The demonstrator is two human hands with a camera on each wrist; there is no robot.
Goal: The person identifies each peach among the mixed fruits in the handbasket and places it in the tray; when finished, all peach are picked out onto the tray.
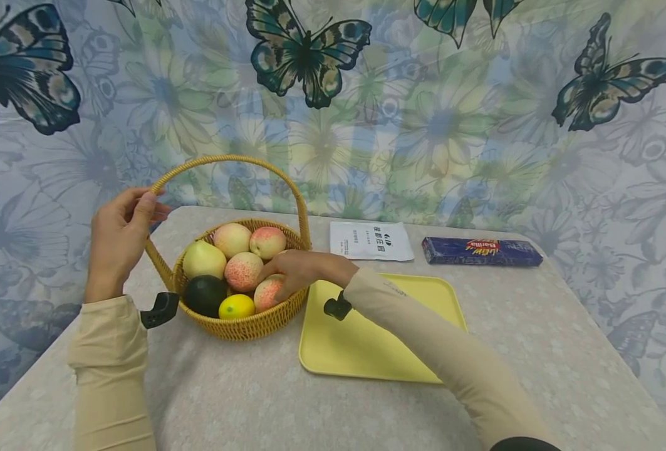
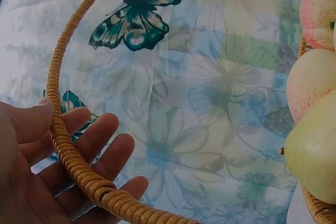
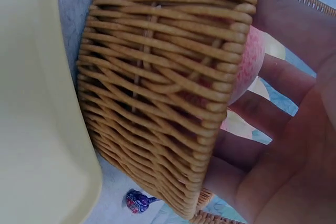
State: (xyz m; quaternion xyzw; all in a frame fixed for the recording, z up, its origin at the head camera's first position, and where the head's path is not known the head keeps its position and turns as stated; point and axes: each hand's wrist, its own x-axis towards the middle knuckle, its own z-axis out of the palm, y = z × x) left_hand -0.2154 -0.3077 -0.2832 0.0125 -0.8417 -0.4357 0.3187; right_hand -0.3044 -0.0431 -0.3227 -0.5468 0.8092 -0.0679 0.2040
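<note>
A wicker basket point(image 1: 242, 329) with a tall arched handle point(image 1: 228, 158) holds several peaches point(image 1: 244, 272), a pale green pear point(image 1: 203, 260), a dark green avocado point(image 1: 205, 295) and a yellow lemon point(image 1: 236, 307). My left hand point(image 1: 119, 232) holds the handle's left side, thumb in front and fingers behind it; the left wrist view shows those fingers spread loosely. Over the basket's right rim reaches my right hand point(image 1: 301, 270), thumb and fingers around the front right peach point(image 1: 266, 294). In the right wrist view the woven wall partly hides that peach.
Right of the basket lies a yellow tray point(image 1: 361, 357), with my right forearm across it. Behind it are a white printed packet point(image 1: 371, 241) and a blue Barilla box point(image 1: 482, 252). A small purple-wrapped round thing point(image 3: 137, 201) lies beside the basket. A butterfly-print cloth point(image 1: 440, 125) hangs behind.
</note>
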